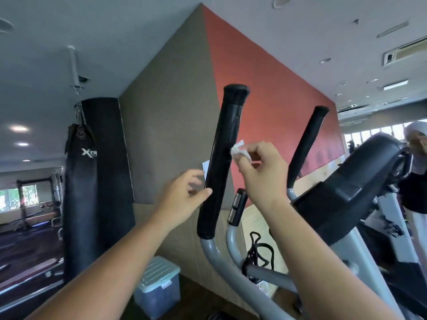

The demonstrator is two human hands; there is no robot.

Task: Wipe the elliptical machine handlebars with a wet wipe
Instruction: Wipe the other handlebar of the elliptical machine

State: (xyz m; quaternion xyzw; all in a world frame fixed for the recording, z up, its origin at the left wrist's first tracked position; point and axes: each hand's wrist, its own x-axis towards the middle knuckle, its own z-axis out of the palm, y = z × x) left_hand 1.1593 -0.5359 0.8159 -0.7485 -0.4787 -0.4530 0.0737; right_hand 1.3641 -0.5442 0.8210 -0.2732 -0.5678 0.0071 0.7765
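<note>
The elliptical's near handlebar [221, 158] is a tall black grip on a grey tube, leaning slightly right. My right hand [261, 172] pinches a small crumpled white wet wipe [239, 150] and presses it against the right side of that grip, about halfway up. My left hand [184, 197] is open beside the lower left of the same grip, thumb tip touching it, fingers apart and holding nothing. A second black handlebar [307, 144] rises farther right, untouched. A short inner grip with silver sensor plates [236, 206] sits between them.
The black console [360, 185] of the machine bulks at right, with a person [416, 162] standing behind it. A black punching bag [79, 192] hangs at left. A clear storage box with a teal lid [158, 285] sits on the floor below. A bottle cage [258, 252] hangs on the frame.
</note>
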